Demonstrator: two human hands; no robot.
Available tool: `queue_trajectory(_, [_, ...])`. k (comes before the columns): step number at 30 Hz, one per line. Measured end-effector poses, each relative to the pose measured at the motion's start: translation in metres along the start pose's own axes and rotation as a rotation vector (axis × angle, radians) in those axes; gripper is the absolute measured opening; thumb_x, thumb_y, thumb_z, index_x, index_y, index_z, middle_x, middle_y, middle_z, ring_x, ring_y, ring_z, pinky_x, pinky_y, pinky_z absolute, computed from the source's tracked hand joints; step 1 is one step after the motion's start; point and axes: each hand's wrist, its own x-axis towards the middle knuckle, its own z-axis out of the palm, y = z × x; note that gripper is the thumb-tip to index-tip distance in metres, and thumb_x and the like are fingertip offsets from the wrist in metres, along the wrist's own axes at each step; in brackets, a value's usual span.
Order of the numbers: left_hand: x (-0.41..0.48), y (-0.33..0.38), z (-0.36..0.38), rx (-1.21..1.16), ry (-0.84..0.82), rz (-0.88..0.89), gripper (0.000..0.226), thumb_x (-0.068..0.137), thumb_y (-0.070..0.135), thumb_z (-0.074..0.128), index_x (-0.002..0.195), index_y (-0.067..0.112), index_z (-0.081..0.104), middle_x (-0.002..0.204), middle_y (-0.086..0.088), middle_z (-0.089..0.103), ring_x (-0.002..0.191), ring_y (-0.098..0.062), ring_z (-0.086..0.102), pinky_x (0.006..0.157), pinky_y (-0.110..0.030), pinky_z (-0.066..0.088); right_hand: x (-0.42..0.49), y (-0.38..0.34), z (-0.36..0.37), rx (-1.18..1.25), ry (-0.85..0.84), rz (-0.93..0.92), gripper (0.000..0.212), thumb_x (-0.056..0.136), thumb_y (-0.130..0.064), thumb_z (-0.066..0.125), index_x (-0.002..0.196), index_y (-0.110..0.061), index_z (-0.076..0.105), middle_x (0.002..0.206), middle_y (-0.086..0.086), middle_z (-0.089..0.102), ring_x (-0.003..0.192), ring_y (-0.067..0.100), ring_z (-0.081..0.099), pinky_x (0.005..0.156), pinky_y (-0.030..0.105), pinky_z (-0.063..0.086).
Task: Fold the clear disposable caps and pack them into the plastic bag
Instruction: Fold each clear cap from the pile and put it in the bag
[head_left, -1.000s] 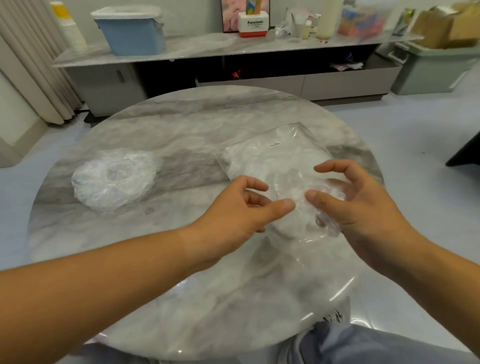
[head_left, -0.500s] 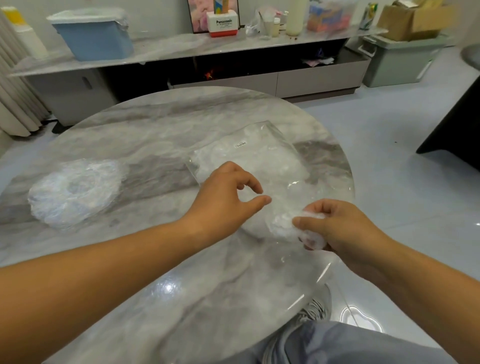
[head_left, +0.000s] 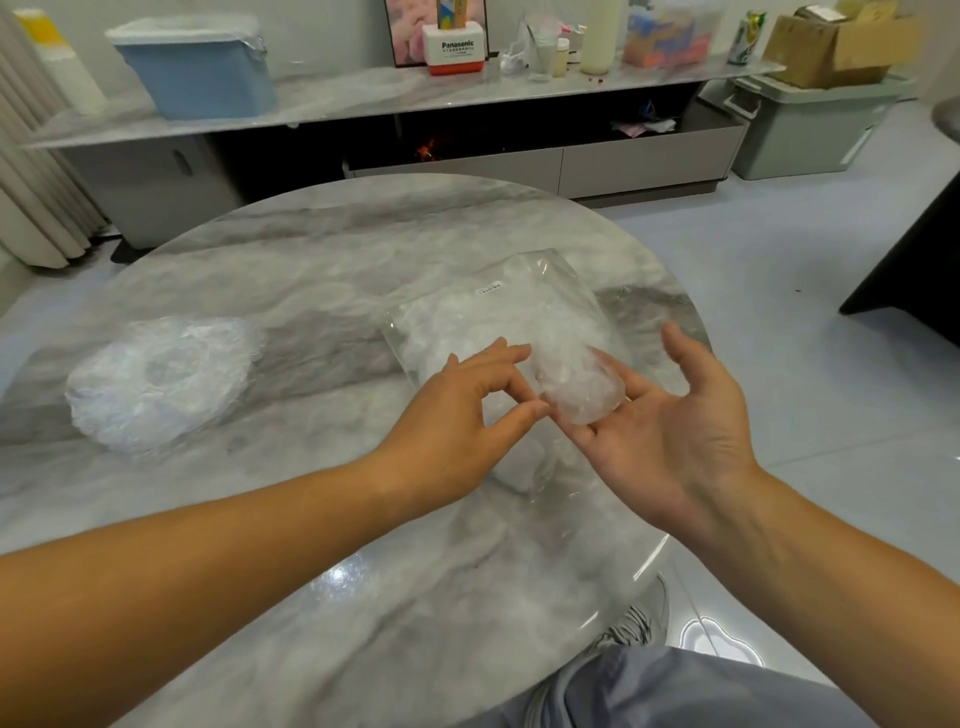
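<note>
A small folded clear cap (head_left: 582, 389) rests on the fingers of my right hand (head_left: 675, 431), which is turned palm up above the table's right side. My left hand (head_left: 457, 415) is beside it with thumb and forefinger apart, their tips touching the cap's left edge. Just behind both hands lies the clear plastic bag (head_left: 493, 317), flat on the table with crumpled caps inside and a small white label near its top. A loose pile of unfolded clear caps (head_left: 161, 384) sits at the table's left.
The round grey marble table (head_left: 311, 545) ends close to my right hand. Beyond it stands a low sideboard (head_left: 519, 161) with a blue tub (head_left: 202, 67) and bottles. A grey bin (head_left: 810, 124) stands on the floor at right. My knee shows below.
My right hand has turned palm up and risen with the cap, which it pinched lower near the table edge before. My left hand stays beside it, fingers now at the cap.
</note>
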Motion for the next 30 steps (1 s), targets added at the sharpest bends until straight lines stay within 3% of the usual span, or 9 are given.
queue_trajectory(5, [0.001,0.003,-0.003,-0.069,-0.031,-0.023,0.012,0.096,0.040,0.064,0.088,0.031,0.066,0.155,0.019,0.042,0.144,0.013,0.022,0.127,-0.041,-0.001,0.004,-0.002,0.008,0.000,-0.061,0.005,0.091,0.076,-0.069,0.065,0.137,-0.002,0.053,0.131,0.029,0.062,0.122,0.047,0.061,0.115,0.049,0.040])
queue_trajectory(12, [-0.003,0.002,-0.006,-0.205,-0.017,-0.070,0.011,0.095,0.035,0.068,0.086,0.028,0.069,0.148,0.020,0.051,0.136,0.017,0.035,0.126,-0.045,0.013,0.021,-0.003,0.013,-0.079,0.021,-0.002,0.095,0.072,-0.076,0.068,0.132,-0.003,0.061,0.142,0.030,0.051,0.127,0.047,0.057,0.108,0.048,0.049])
queue_trajectory(20, [-0.007,0.002,-0.007,-0.210,-0.021,-0.049,0.004,0.093,0.040,0.067,0.091,0.036,0.065,0.145,0.020,0.054,0.135,0.015,0.039,0.126,-0.043,0.017,0.033,0.005,0.014,-0.091,0.013,-0.005,0.106,0.062,-0.075,0.077,0.139,-0.007,0.053,0.133,0.030,0.061,0.122,0.048,0.061,0.113,0.050,0.043])
queue_trajectory(23, [-0.005,-0.001,-0.008,-0.228,0.011,-0.058,0.016,0.089,0.046,0.069,0.103,0.042,0.063,0.140,0.023,0.056,0.133,0.011,0.044,0.121,-0.039,0.031,0.031,0.004,0.010,-0.145,0.006,-0.007,0.099,0.069,-0.079,0.065,0.137,-0.009,0.055,0.127,0.027,0.066,0.123,0.040,0.062,0.117,0.043,0.037])
queue_trajectory(25, [-0.004,-0.003,-0.009,-0.240,0.025,-0.069,0.031,0.086,0.046,0.070,0.116,0.039,0.063,0.136,0.024,0.059,0.130,0.011,0.047,0.116,-0.031,0.039,0.027,0.004,0.012,-0.154,0.011,-0.019,0.091,0.078,-0.079,0.056,0.133,-0.005,0.058,0.122,0.025,0.069,0.118,0.036,0.067,0.113,0.039,0.041])
queue_trajectory(30, [-0.003,0.000,-0.010,-0.217,0.053,-0.075,0.042,0.085,0.049,0.068,0.126,0.040,0.063,0.133,0.026,0.060,0.127,0.014,0.047,0.117,-0.028,0.038,0.021,0.007,0.017,-0.076,0.051,-0.061,0.080,0.087,-0.066,0.059,0.127,0.002,0.061,0.123,0.028,0.067,0.107,0.041,0.071,0.097,0.044,0.053])
